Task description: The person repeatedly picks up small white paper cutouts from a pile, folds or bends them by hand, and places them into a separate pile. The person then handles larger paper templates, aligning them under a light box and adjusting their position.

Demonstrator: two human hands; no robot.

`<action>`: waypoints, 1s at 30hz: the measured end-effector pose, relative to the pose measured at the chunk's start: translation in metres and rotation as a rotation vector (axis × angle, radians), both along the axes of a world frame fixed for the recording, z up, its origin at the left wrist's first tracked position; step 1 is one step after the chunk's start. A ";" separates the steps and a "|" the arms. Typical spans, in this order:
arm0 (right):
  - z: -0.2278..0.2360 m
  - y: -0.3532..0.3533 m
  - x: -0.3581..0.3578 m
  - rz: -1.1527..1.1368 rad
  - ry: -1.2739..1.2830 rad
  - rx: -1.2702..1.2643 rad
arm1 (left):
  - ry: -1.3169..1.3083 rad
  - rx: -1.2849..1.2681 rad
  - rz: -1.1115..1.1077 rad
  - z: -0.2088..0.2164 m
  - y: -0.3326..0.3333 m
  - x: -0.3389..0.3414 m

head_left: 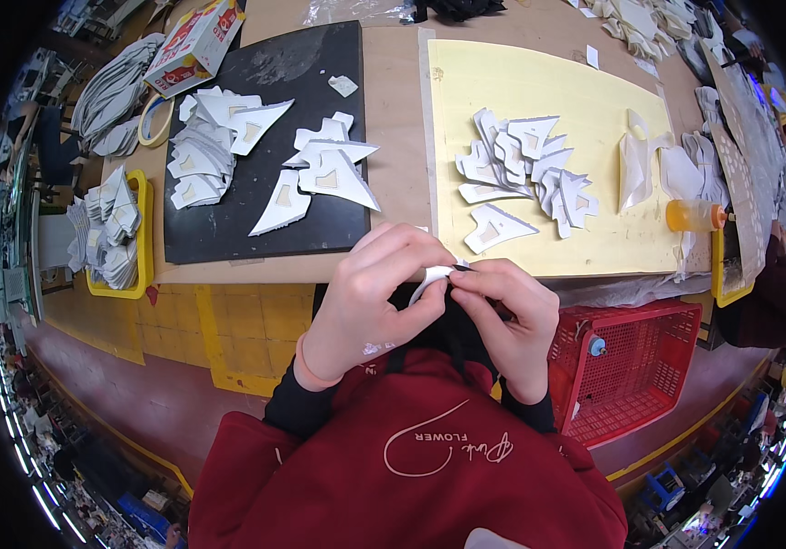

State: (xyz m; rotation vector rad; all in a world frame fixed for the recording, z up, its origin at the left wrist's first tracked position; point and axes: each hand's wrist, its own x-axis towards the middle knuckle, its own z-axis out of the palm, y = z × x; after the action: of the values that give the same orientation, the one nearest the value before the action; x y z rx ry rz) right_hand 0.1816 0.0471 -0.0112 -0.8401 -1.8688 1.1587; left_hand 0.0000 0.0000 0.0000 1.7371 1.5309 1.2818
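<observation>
Close to my chest, just off the table's near edge, my left hand (374, 297) pinches a small white cut piece (429, 281) between thumb and fingers. My right hand (513, 316) is closed beside it, fingertips meeting the piece's right end. A thin dark tip (460, 267) shows at those fingertips; what it belongs to is hidden. Beyond my left hand, white pointed pieces (336, 174) with beige patches lie on a black mat (274, 73). Similar pieces (534, 137) are heaped on a yellow sheet (585, 91) to the right, with a single one (498, 229) nearer me.
At left stand a yellow tray (145, 229) of pieces, a tape roll (170, 119) and a printed box (193, 46). An orange bottle (693, 216) lies on the right beside pale sheets (635, 169). Below the table's right side is a red plastic basket (635, 322).
</observation>
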 end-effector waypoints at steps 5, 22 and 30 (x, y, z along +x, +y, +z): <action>-0.001 0.000 0.000 0.006 0.013 0.008 | 0.002 -0.001 -0.001 -0.001 0.000 0.000; -0.005 -0.004 -0.001 -0.038 0.062 -0.093 | 0.020 0.046 0.002 -0.004 0.002 0.002; -0.002 -0.001 0.002 0.000 0.034 -0.039 | 0.011 0.023 -0.022 -0.003 0.002 0.000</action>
State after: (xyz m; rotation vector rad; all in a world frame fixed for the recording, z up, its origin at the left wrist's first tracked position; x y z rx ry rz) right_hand 0.1832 0.0464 -0.0132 -0.8371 -1.8235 1.2059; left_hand 0.0001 0.0023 -0.0027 1.7734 1.5048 1.2862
